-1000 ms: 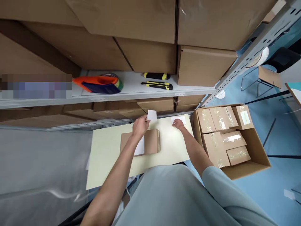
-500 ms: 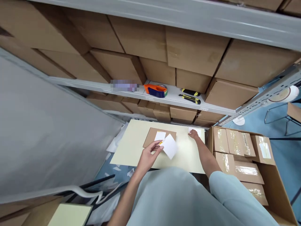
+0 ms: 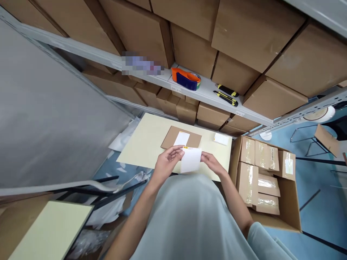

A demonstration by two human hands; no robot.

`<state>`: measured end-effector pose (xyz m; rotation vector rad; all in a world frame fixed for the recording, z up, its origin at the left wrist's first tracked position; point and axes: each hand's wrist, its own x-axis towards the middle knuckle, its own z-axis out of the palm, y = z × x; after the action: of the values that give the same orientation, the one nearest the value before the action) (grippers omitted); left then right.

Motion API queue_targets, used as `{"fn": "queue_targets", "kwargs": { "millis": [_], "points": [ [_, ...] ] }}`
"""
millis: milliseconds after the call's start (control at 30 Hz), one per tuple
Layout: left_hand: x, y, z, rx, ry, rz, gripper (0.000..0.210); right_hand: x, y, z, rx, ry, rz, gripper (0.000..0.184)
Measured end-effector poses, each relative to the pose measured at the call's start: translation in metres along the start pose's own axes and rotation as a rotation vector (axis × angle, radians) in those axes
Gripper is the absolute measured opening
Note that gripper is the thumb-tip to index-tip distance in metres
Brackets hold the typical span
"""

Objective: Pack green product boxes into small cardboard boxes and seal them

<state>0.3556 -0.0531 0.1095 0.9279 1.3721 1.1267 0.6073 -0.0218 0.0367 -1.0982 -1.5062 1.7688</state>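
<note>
In front of my body I hold up a white label (image 3: 190,161) with a small yellow mark at its top left corner. My left hand (image 3: 169,160) pinches its left edge between thumb and fingers. At the opposite edge, the fingertips of my right hand (image 3: 213,162) are closed on the label. Just beyond lies a flat cardboard box (image 3: 168,138) with another white label (image 3: 181,138) on its top, partly covered by my left fingers. A small stack of white labels (image 3: 221,138) rests near the table's far right corner.
The pale table (image 3: 143,141) stands against a shelf of cardboard boxes. On the shelf are an orange and blue tape dispenser (image 3: 186,79) and two yellow-black cutters (image 3: 226,98). A large open carton (image 3: 287,202) of taped boxes stands at the right. Paper scraps litter the floor at left.
My right hand has left the label stack and come back to the right edge of the held label. The label now hangs straighter, and the camera view has tilted down.
</note>
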Motion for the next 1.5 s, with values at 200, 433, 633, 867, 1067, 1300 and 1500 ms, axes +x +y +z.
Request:
{"fn": "queue_targets", "kwargs": {
  "millis": [200, 433, 633, 867, 1067, 1300, 1500],
  "points": [
    [-0.004, 0.009, 0.006, -0.003, 0.068, 0.035, 0.067, -0.034, -0.052, 0.035, -0.025, 0.036, -0.022, 0.067],
    [-0.014, 0.015, 0.005, -0.052, 0.127, 0.012, 0.070, -0.027, -0.072, 0.057, -0.084, 0.248, -0.085, 0.059],
    [-0.023, 0.017, -0.010, -0.042, -0.105, 0.006, 0.057, -0.028, -0.098, 0.040, 0.025, 0.372, -0.101, 0.061],
    [-0.032, 0.035, -0.007, 0.030, -0.113, 0.077, 0.038, -0.037, -0.113, 0.032, 0.020, 0.382, -0.098, 0.061],
    [-0.034, 0.046, 0.000, 0.092, -0.131, 0.134, 0.034, -0.041, -0.110, 0.029, 0.054, 0.373, -0.110, 0.054],
    [-0.030, 0.044, 0.003, 0.148, -0.153, 0.140, 0.032, -0.025, -0.082, 0.029, 0.080, 0.295, 0.003, 0.059],
    [-0.024, 0.032, 0.008, 0.206, -0.136, 0.133, 0.033, -0.021, -0.069, 0.046, -0.177, 0.469, -0.036, 0.040]
  ]
}}
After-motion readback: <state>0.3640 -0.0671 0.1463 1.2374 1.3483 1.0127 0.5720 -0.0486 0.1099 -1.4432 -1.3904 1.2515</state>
